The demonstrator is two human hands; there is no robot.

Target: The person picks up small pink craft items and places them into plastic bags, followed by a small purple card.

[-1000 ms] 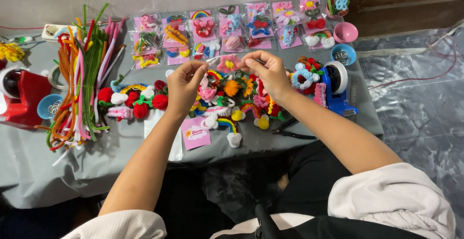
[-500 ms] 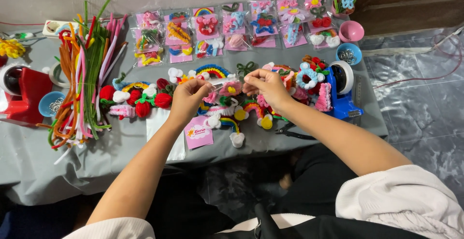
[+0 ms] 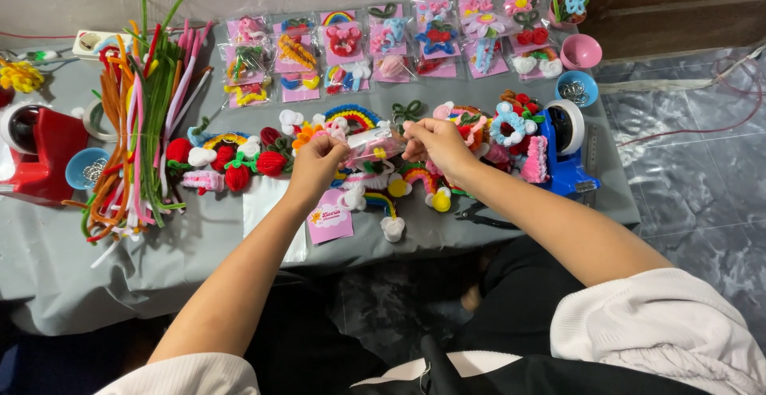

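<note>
Both hands drawn closer since earlier frame: left hand, right hand pinch clear packet, fingers closed. Your risk: elbows sweep pink card off desk front edge.

1. The light is bright and even, and the colours look strong.
2. Soft, small shadows lie under the arms on the grey worktop.
3. No glare shows.
4. The picture is sharp; straight edges bend a little near the sides.
</note>
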